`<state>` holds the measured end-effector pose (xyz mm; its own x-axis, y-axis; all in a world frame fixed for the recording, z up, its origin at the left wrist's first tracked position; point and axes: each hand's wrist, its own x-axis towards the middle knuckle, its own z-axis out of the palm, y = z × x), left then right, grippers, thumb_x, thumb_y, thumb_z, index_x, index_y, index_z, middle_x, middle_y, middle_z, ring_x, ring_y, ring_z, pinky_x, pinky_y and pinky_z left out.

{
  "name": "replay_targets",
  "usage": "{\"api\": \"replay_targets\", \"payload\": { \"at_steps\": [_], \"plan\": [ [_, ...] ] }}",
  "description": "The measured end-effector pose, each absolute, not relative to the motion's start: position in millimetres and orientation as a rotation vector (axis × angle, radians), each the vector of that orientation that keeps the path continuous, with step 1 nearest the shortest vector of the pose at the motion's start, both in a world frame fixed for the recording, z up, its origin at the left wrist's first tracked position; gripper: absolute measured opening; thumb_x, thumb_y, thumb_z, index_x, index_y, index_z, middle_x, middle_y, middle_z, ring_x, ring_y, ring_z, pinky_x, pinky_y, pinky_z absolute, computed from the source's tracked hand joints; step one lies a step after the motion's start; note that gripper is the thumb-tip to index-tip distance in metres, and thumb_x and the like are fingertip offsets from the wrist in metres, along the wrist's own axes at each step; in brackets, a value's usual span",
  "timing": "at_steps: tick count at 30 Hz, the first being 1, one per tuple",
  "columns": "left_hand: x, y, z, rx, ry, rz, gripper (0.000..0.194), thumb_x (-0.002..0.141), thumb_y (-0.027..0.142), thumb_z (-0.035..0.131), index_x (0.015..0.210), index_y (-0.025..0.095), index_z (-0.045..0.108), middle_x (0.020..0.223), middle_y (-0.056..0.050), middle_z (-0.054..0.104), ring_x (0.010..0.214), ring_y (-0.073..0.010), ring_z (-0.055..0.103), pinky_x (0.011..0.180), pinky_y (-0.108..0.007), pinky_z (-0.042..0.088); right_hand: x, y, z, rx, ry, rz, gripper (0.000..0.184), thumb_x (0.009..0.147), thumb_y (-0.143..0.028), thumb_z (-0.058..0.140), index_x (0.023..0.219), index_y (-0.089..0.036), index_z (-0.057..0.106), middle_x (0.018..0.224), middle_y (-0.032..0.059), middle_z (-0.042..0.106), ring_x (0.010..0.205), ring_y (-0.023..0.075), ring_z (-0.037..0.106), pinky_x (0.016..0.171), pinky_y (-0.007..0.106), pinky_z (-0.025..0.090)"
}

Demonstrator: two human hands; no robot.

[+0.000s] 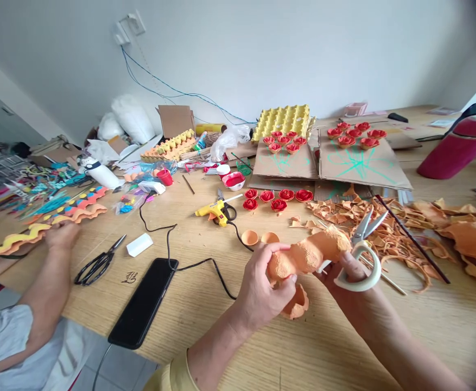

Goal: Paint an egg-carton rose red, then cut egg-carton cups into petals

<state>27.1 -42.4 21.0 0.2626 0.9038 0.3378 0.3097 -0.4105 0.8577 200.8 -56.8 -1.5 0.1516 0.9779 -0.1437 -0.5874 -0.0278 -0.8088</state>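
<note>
My left hand [264, 282] is closed on the left end of an orange egg-carton strip [305, 256], its rounded bumps facing up. My right hand [346, 277] holds white-handled scissors [360, 267], their blades apart and pointing away from me. Its thumb also rests by the strip's right end; some of the fingers are hidden underneath. Below the strip, a loose orange carton cup with a jagged rim [297, 303] lies on the table. Two smooth-edged orange cups [249, 237] sit just beyond my left hand.
Orange scraps [343, 217] are heaped at right, near a magenta bottle [455, 146]. Red paper roses [279, 205] and a yellow glue gun [217, 212] lie ahead. A phone [144, 304] and black scissors [99, 263] are at left, beside another person's arm [56, 271].
</note>
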Motion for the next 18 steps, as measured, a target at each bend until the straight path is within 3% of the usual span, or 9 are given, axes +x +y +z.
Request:
{"api": "replay_targets", "payload": {
  "at_steps": [3,8,13,18],
  "plan": [
    [27.1,-41.6,18.0,1.982,1.071,1.149,0.042,0.073,0.006,0.061,0.113,0.018,0.058,0.106,-0.007,0.060,0.099,-0.0211,0.059,0.090,-0.034,0.048,202.3,-55.2,2.5,-0.865,-0.496,1.358,0.033,0.077,-0.042,0.078,0.106,-0.031,0.067,0.115,0.0005,0.070,0.107,0.0245,0.063,0.085,0.037,0.055],
    [27.1,-41.3,18.2,1.979,1.064,1.209,0.040,0.075,0.008,0.062,0.113,0.018,0.058,0.106,-0.006,0.060,0.100,-0.0206,0.059,0.089,-0.033,0.048,200.7,-56.0,3.1,-0.795,-0.620,1.476,0.028,0.079,-0.037,0.077,0.104,-0.026,0.071,0.116,0.0036,0.072,0.106,0.0251,0.065,0.090,0.036,0.055],
    [28.0,-41.3,20.2,1.891,1.101,1.223,0.025,0.081,0.023,0.067,0.104,0.018,0.061,0.100,-0.006,0.064,0.094,-0.0206,0.061,0.086,-0.033,0.049,197.2,-57.9,3.9,-0.799,-0.643,1.476,0.029,0.081,-0.035,0.075,0.108,-0.026,0.071,0.118,0.0035,0.071,0.113,0.0262,0.062,0.094,0.037,0.054],
    [29.8,-42.1,19.4,1.730,1.200,1.215,0.024,0.079,0.016,0.066,0.102,0.020,0.060,0.092,-0.001,0.065,0.081,-0.0150,0.062,0.077,-0.026,0.050,192.7,-60.9,2.8,-0.786,-0.509,1.492,0.025,0.080,-0.030,0.076,0.104,-0.028,0.072,0.115,-0.0003,0.072,0.111,0.0211,0.063,0.092,0.032,0.055]
  ]
}}
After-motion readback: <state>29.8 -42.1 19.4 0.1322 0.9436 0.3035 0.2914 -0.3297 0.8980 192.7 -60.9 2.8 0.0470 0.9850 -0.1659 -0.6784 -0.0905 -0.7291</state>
